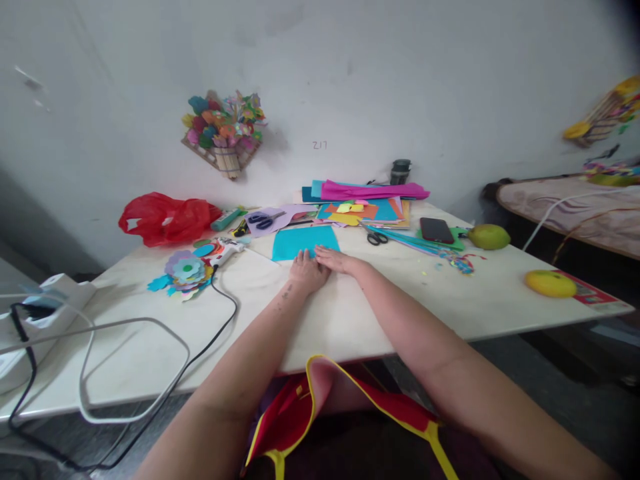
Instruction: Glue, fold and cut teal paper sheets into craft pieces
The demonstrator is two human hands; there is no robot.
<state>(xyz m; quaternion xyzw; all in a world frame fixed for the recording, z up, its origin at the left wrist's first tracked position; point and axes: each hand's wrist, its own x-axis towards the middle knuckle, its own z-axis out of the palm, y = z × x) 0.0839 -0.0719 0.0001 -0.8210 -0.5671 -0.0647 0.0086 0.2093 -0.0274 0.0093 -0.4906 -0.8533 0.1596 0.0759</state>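
Note:
A blue sheet of paper (pixel 305 241) lies flat on the white table (pixel 350 320). My left hand (pixel 307 272) rests palm down on its near edge, fingers stretched forward. My right hand (pixel 334 259) lies flat beside it, its fingertips touching the left hand and the sheet's near right part. Neither hand grips anything. Black-handled scissors (pixel 377 237) lie to the right of the sheet, and dark blue scissors (pixel 265 219) rest on lilac paper (pixel 285 217) behind it on the left.
Left: paper flowers (pixel 187 268), a glue gun (pixel 229 250) with its cord, a red plastic bag (pixel 167 219) and a power strip (pixel 63 300). Behind: stacked coloured sheets (pixel 375 191). Right: a phone (pixel 436 230), a green fruit (pixel 489 236) and a yellow fruit (pixel 550 283).

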